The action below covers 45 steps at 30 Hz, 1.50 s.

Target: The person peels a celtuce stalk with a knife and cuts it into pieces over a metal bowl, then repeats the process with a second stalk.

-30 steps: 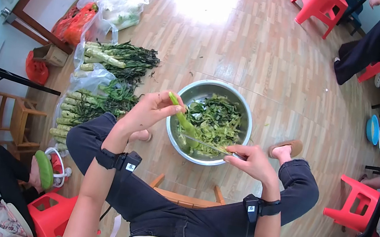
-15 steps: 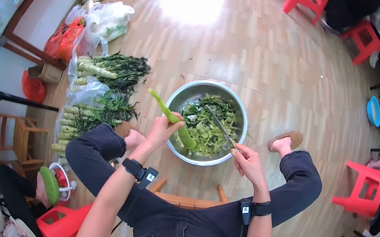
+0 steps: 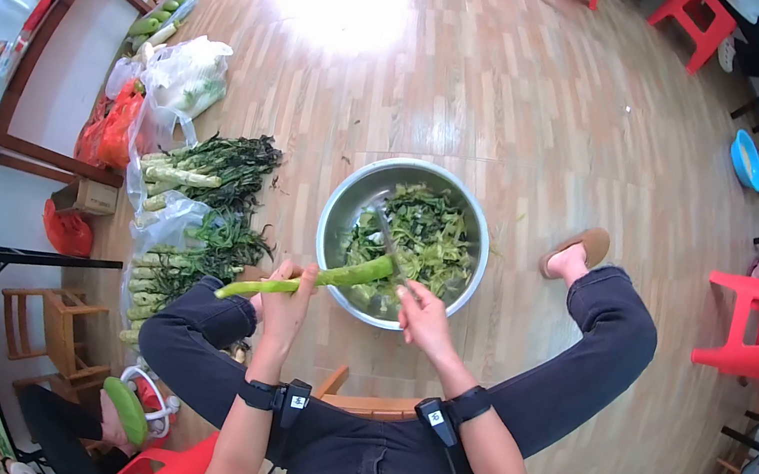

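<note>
My left hand (image 3: 285,300) is closed round the thin end of a green celtuce stem (image 3: 355,274), holding it nearly level. The stem's thick end reaches over the near-left part of a steel basin (image 3: 328,218). In my right hand (image 3: 426,320) is a knife (image 3: 386,232), its blade pointing away and to the left, crossing the stem's thick end in this view. Green peelings and leaf scraps (image 3: 433,234) lie in the basin, which stands on the floor between my feet.
Leafy celtuce stalks (image 3: 197,177) lie in piles on the floor at left, with a white plastic bag (image 3: 186,76) and an orange-red bag (image 3: 110,129) beyond. A red stool (image 3: 750,323) stands at right. Part of another person shows at lower left near a green slipper (image 3: 125,411).
The stem has swung from pointing away to nearly level, its thin end now at left. My left hand has come down and left; my right hand with the knife has moved left.
</note>
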Each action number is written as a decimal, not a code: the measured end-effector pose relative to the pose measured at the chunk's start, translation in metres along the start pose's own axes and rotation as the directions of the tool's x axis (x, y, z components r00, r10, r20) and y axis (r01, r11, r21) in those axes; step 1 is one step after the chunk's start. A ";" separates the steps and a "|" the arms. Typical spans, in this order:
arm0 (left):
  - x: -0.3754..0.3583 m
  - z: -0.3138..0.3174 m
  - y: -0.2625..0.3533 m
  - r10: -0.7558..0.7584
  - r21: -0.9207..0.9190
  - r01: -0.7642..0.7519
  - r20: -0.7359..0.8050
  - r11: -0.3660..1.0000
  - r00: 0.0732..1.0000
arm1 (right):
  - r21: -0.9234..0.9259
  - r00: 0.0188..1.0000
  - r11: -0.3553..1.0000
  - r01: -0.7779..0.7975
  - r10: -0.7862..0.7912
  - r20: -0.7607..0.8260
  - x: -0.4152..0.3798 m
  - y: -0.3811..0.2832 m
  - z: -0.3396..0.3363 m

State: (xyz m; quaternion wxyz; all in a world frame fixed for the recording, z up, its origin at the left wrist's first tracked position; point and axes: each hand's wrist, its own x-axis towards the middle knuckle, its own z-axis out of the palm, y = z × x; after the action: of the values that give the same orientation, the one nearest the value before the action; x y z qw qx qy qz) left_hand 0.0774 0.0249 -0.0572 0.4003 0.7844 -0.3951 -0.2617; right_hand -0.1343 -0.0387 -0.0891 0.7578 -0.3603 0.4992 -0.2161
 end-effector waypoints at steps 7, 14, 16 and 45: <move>-0.015 -0.016 0.002 0.013 0.287 -0.009 -0.011 0.958 1.000 | -0.520 0.972 0.823 0.228 -0.221 0.076 -0.027 0.005 0.039; -0.034 0.002 0.027 0.029 0.019 -0.028 -0.075 0.999 0.997 | -0.640 0.954 0.720 0.268 -0.292 0.071 -0.028 0.011 0.046; -0.035 0.003 0.031 0.020 -0.076 -0.023 -0.039 0.997 0.999 | -0.687 0.986 0.714 0.131 -0.163 0.018 -0.012 0.023 0.035; -0.029 0.019 0.014 -0.224 -0.400 0.175 -0.079 0.900 0.972 | -0.562 0.953 0.802 0.202 -0.293 -0.077 -0.015 0.031 0.046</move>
State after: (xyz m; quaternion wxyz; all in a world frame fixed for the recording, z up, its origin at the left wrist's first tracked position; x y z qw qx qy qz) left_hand 0.0420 0.0358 -0.0531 0.5431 0.7396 -0.2273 -0.3261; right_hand -0.0993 0.0069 -0.0922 0.5455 -0.6054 0.5476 -0.1899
